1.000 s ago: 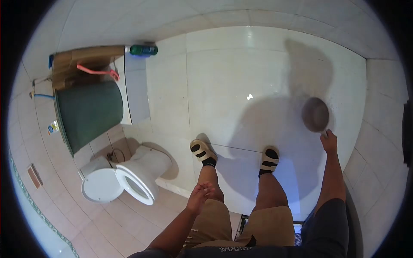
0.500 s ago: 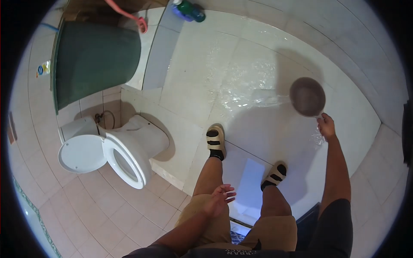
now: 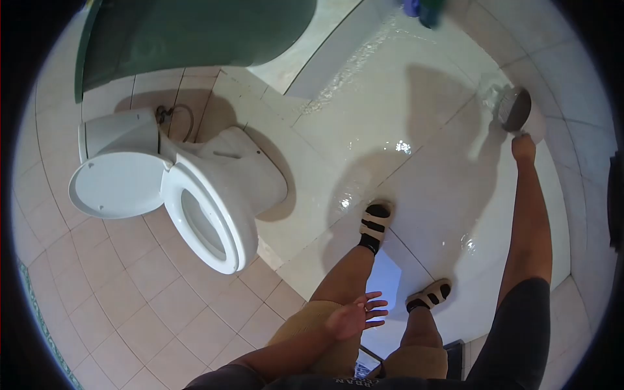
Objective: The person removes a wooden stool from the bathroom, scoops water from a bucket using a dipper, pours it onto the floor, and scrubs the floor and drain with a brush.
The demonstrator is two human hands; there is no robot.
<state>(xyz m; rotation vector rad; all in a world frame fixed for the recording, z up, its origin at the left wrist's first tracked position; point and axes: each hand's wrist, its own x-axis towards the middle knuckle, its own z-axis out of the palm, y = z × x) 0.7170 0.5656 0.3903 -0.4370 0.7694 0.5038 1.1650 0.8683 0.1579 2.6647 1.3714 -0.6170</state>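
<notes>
My right hand [image 3: 523,151] is closed around the handle of a greyish water dipper [image 3: 515,109], held out at arm's length near the right wall. The dipper is tilted on its side, and water [image 3: 492,99] shows beside its mouth. Nothing is in my left hand [image 3: 356,317]; its fingers are spread in front of my thigh. Below, the pale tiled floor [image 3: 429,188] is wet, with water spreading along the foot of the low ledge [image 3: 331,45].
A white toilet [image 3: 208,214] with its lid raised stands on the left. Behind it is a large dark green container [image 3: 195,32]. Green and purple bottles [image 3: 426,12] sit at the far edge. My sandalled feet [image 3: 375,224] are on the wet floor.
My right hand has swung the dipper to the right and farther out, tipping it sideways. Water has spread toward the ledge. The view has shifted, and my left hand's fingers are more spread.
</notes>
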